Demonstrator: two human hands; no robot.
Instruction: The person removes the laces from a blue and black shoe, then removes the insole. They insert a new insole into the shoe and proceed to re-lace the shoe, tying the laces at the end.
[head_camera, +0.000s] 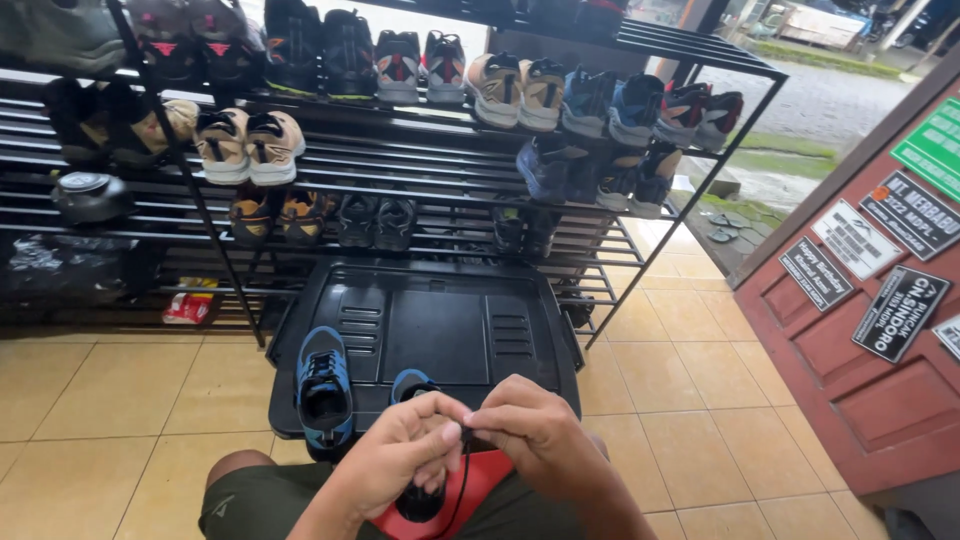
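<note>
Shoe on the tray: a blue and black shoe (323, 390) stands upright at the left front of the black tray (440, 320), laces in place as far as the view shows; this one looks finished.
Left hand (400, 462): fingers curled narrow, pinching a black lace (462, 470) at its upper end.
Shoe in hand: the second blue shoe (412, 384) sits on the person's lap, toe pointing to the tray, mostly hidden behind both hands; a red part (480, 480) shows beneath it.
Right hand (535, 432): fingers closed tight on the same lace, touching the left fingertips.
Progress: judged from this, lacing of the second shoe is under way; how many eyelets remain cannot be told.
Around: a black metal rack (400, 160) full of paired shoes stands behind the tray; a red wooden door (860, 390) with small signs is at the right, well apart.
In the way: nothing crowds the hands; the hands themselves hide the lace holes.
</note>
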